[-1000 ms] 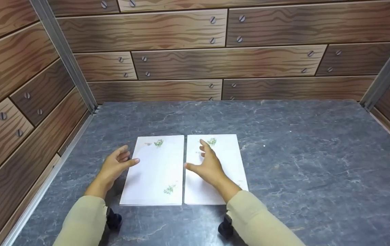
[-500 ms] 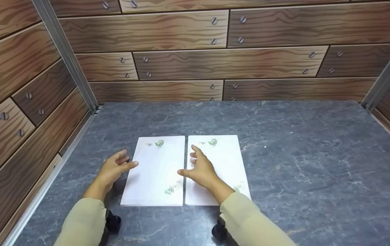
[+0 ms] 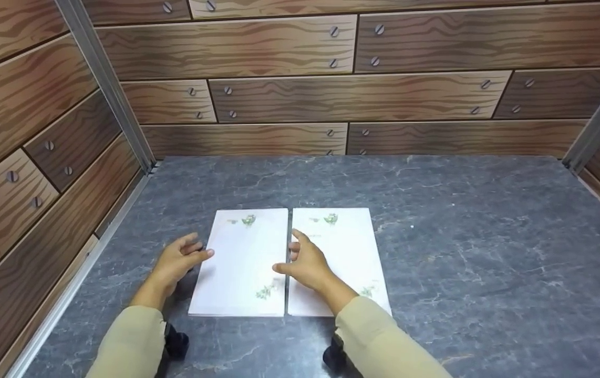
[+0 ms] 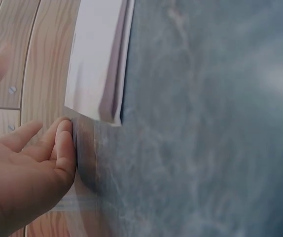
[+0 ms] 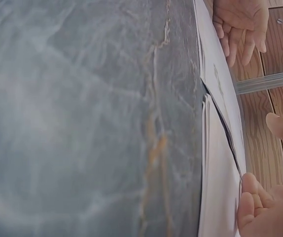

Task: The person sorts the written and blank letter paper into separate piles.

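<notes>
Two white booklets lie flat side by side, a narrow gap between them, each with small green plant prints near the top and lower right. My left hand (image 3: 171,268) is at the left edge of the left booklet (image 3: 239,262), its thumb reaching over that edge. Layered edges show on this booklet (image 4: 92,59) in the left wrist view. Over the left side of the right booklet (image 3: 352,252) is my right hand (image 3: 308,266), thumb apart from the fingers and pointing across the gap. Its fingertips (image 5: 246,202) are right at the paper near the gap in the right wrist view. Neither hand grips anything.
The booklets rest on a dark grey marbled tabletop (image 3: 468,262). Wood-patterned panels (image 3: 279,100) rise behind and along both sides, with metal posts (image 3: 113,89) at the corners. Black wrist devices (image 3: 176,344) hang under the sleeves.
My right hand has shifted left and slightly nearer, from over the right booklet toward the gap. The left hand has barely moved. The whole view has drifted slightly right.
</notes>
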`<control>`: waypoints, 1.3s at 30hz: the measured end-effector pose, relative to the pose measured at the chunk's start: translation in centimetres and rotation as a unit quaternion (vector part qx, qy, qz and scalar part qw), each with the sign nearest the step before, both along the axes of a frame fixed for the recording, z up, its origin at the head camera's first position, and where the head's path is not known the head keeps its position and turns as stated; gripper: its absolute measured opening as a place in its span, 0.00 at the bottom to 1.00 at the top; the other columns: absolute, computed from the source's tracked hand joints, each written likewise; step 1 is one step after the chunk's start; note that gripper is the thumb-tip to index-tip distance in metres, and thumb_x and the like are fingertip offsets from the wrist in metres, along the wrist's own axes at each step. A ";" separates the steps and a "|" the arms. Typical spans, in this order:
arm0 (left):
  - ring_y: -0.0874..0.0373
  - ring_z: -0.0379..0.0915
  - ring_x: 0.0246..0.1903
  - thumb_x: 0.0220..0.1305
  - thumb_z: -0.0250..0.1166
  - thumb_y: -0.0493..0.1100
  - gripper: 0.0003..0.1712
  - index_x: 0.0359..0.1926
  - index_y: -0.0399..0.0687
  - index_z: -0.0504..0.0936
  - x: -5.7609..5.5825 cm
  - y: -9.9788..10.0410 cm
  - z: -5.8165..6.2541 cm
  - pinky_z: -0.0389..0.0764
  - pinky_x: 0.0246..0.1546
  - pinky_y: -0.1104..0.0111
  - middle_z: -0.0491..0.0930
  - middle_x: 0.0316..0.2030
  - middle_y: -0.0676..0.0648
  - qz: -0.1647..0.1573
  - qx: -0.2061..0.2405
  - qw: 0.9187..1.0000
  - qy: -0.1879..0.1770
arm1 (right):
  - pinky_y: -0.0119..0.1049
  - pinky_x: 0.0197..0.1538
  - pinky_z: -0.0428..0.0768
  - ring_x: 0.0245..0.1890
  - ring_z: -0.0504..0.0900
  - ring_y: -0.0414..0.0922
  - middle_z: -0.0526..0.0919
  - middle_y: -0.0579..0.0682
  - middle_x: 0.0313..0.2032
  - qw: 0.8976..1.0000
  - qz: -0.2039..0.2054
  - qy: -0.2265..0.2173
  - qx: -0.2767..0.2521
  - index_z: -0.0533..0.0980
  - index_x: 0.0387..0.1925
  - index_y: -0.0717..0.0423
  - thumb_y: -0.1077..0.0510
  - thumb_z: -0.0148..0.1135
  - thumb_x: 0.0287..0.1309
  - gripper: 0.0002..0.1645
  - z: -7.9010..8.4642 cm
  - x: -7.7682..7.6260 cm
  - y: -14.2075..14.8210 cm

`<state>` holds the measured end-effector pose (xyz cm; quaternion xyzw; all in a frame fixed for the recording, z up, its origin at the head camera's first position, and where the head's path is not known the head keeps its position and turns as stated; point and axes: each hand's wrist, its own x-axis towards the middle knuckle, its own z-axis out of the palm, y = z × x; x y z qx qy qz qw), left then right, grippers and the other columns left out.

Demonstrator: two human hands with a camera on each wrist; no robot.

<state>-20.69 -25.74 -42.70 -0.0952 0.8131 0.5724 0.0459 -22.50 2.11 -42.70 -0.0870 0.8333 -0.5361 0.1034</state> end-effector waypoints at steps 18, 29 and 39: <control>0.39 0.58 0.64 0.64 0.64 0.44 0.43 0.71 0.33 0.52 -0.1 0.3 0.1 0.58 0.64 0.46 0.63 0.64 0.31 0.003 0.012 1.000 -0.008 | 0.41 0.53 0.77 0.51 0.77 0.54 0.73 0.64 0.58 1.000 0.016 -0.002 0.008 0.56 0.69 0.66 0.60 0.74 0.47 0.52 0.0 -0.1 0.0; 0.38 0.61 0.62 0.65 0.63 0.44 0.39 0.70 0.34 0.57 0.1 0.3 0.1 0.61 0.62 0.47 0.64 0.64 0.32 0.017 0.015 1.000 0.005 | 0.38 0.50 0.79 0.49 0.79 0.52 0.73 0.62 0.57 1.000 0.010 -0.004 -0.008 0.57 0.69 0.64 0.62 0.73 0.47 0.50 0.1 0.0 -0.1; 0.43 0.65 0.60 0.66 0.62 0.43 0.34 0.68 0.35 0.62 0.0 0.2 -0.2 0.67 0.57 0.52 0.68 0.62 0.35 0.033 0.018 0.999 0.017 | 0.37 0.47 0.79 0.47 0.79 0.49 0.75 0.59 0.55 1.000 0.002 0.008 -0.013 0.60 0.68 0.61 0.63 0.72 0.48 0.47 -0.3 0.0 0.0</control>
